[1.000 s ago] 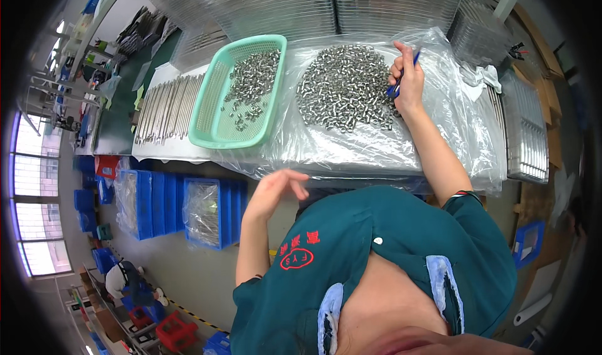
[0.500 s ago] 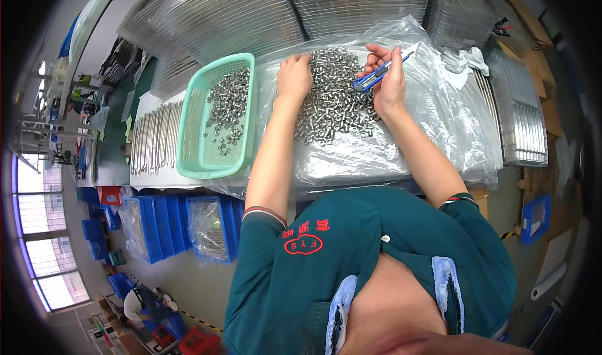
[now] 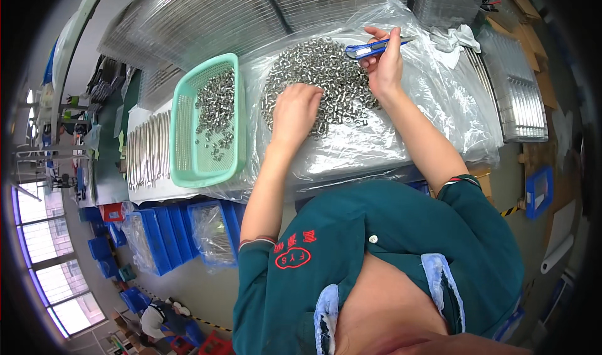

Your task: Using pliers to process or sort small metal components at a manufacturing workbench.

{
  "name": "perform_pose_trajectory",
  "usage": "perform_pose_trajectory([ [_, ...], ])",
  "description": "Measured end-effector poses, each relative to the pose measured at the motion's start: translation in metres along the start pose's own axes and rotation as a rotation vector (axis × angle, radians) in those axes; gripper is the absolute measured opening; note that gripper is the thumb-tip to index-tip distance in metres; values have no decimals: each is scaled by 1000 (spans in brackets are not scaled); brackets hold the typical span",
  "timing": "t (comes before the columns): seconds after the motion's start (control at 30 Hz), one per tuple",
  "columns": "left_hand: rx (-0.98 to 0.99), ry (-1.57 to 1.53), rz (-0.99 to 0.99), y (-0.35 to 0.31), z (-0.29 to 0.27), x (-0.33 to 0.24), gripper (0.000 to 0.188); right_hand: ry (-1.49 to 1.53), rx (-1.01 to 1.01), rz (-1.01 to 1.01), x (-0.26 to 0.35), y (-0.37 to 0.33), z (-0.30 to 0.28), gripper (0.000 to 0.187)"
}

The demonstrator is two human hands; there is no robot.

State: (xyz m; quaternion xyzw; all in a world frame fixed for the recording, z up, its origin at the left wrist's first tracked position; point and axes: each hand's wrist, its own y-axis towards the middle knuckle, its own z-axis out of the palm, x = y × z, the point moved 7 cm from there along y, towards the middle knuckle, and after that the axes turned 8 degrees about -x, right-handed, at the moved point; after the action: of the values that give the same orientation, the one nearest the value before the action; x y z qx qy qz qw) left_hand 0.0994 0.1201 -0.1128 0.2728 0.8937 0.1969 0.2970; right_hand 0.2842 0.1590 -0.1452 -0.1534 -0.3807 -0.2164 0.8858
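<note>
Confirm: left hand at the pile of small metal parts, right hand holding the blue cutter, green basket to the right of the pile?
Not quite: the green basket stands to the left of the pile of small metal parts, as the head view shows. The rest holds: left hand at the pile, right hand holding the blue cutter.

Bright windows (image 3: 76, 308) lower L | grey flr (image 3: 216, 292) | yel/blk tape (image 3: 209, 324) | grn bench (image 3: 108, 181) | pale wall (image 3: 133, 18) top L, prob.

Stacked clear trays (image 3: 207, 26), crumpled white cloth (image 3: 455, 40), blue crates (image 3: 164, 239), bright windows (image 3: 68, 286) at left
</note>
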Motion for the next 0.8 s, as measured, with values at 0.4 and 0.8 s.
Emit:
perform_pose_trajectory([
  [0.4, 34, 144, 321, 15, 49, -31, 25, 72, -233, -187, 34, 20, -27, 53],
  [0.8, 15, 19, 430, 22, 92, -87, 27, 175, -317, -296, 55, 20, -37, 52],
])
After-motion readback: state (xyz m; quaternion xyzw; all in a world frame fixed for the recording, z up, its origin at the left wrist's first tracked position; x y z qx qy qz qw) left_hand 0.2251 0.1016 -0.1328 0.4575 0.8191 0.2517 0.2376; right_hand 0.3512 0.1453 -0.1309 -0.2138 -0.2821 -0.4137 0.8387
